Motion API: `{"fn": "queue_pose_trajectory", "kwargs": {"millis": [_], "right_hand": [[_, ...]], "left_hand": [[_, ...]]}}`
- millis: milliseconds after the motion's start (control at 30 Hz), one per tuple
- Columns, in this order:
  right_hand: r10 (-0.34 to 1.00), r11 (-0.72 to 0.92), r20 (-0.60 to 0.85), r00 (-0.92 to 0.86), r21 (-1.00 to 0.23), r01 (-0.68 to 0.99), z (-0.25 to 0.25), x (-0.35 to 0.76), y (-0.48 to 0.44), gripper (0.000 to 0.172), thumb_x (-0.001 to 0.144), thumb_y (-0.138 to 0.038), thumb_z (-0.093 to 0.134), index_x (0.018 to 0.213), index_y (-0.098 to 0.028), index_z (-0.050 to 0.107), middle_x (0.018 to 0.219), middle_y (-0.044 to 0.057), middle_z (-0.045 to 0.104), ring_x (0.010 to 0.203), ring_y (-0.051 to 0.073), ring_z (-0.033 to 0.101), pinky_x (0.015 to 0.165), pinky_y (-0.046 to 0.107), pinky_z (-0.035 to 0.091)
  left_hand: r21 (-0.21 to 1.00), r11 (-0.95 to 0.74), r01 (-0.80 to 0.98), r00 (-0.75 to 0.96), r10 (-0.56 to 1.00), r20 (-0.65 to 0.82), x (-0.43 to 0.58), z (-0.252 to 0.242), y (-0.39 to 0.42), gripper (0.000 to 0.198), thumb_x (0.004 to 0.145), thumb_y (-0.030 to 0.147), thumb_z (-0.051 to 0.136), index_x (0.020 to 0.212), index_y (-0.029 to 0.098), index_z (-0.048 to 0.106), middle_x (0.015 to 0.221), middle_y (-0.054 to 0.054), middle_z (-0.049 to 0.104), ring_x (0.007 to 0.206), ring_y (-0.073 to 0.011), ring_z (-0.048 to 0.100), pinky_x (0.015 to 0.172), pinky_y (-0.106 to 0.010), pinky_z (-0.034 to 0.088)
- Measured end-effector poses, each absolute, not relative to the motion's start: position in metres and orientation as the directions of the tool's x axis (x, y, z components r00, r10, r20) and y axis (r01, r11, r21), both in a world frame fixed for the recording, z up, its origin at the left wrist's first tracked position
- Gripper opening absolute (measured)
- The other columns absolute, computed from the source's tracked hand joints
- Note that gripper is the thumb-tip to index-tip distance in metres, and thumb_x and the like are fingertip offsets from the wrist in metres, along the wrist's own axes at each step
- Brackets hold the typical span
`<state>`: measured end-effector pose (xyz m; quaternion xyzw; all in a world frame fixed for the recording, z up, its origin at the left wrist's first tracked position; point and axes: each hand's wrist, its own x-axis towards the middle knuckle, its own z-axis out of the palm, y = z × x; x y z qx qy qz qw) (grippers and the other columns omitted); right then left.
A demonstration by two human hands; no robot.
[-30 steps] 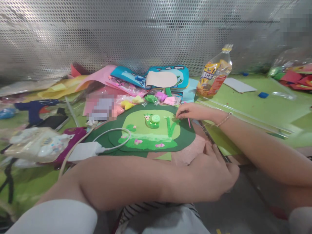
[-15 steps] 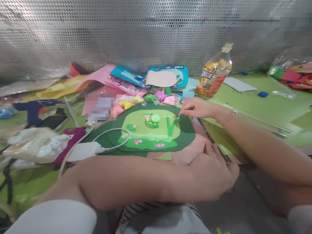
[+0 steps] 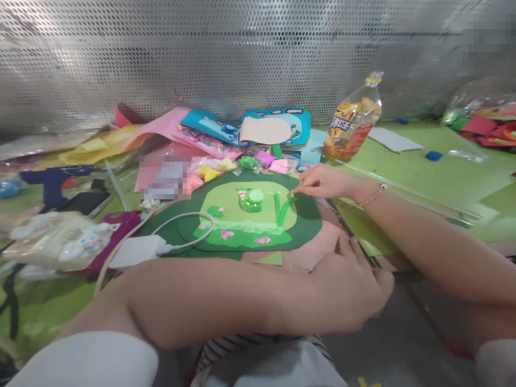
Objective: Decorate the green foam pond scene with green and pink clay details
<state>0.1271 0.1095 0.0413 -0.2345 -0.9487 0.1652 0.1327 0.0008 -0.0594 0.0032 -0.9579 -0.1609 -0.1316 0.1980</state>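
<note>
Two hands [image 3: 349,293]; one snail [image 3: 255,197]; one bottle [image 3: 350,131]; one glue gun [image 3: 50,185]

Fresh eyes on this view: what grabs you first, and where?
The puffy green snail in the middle of the green paper picture. Then the right hand, a finger at the right tip of the V-shaped stem; whether it touches is unclear. Behind that hand stands a clear bottle with a bright yellow-and-red label.
</note>
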Motion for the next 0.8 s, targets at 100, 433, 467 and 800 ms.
{"fn": "queue_pose_trajectory", "kwargs": {"millis": [100,433,467,800], "right_hand": [[0.510,0.843,0.165,-0.844,-0.291,0.453,0.0414,0.1240,0.1068,0.044,0.088,-0.033,0.046,0.048,-0.016,0.039,0.055,-0.001,0.045,0.050,0.006,0.039,0.055,0.022,0.037],[0.504,0.843,0.155,-0.849,-0.299,0.447,0.0429,0.1236,0.1060,0.045,0.089,-0.033,0.044,0.048,-0.016,0.037,0.055,-0.002,0.042,0.050,0.006,0.039,0.057,0.023,0.036],[0.498,0.844,0.157,-0.853,-0.314,0.435,0.0433,0.1242,0.1062,0.045,0.089,-0.032,0.043,0.048,-0.017,0.035,0.054,-0.002,0.039,0.050,0.006,0.039,0.057,0.023,0.037],[0.482,0.848,0.056,-0.874,-0.280,0.450,0.0458,0.1221,0.1026,0.047,0.088,-0.029,0.043,0.045,-0.017,0.030,0.052,-0.004,0.031,0.047,0.005,0.032,0.052,0.023,0.030]], "left_hand": [[-0.336,-0.870,0.362,0.913,0.258,0.315,0.0011,0.0030,-0.0599,0.057,0.071,0.039,0.057,0.110,-0.001,0.045,0.112,-0.037,0.053,0.108,-0.0431,0.053,0.087,-0.052,0.042],[-0.351,-0.858,0.374,0.907,0.260,0.331,0.0004,0.0027,-0.0589,0.049,0.074,0.035,0.052,0.109,0.000,0.045,0.112,-0.035,0.054,0.109,-0.0417,0.053,0.088,-0.052,0.041],[-0.350,-0.858,0.375,0.906,0.259,0.334,0.0003,0.0025,-0.0590,0.050,0.074,0.034,0.051,0.110,0.000,0.045,0.112,-0.035,0.054,0.109,-0.0418,0.053,0.088,-0.053,0.041],[-0.350,-0.858,0.375,0.906,0.259,0.335,0.0012,0.0023,-0.0592,0.048,0.074,0.033,0.051,0.109,0.000,0.045,0.112,-0.036,0.054,0.109,-0.0415,0.053,0.090,-0.054,0.039]]}}
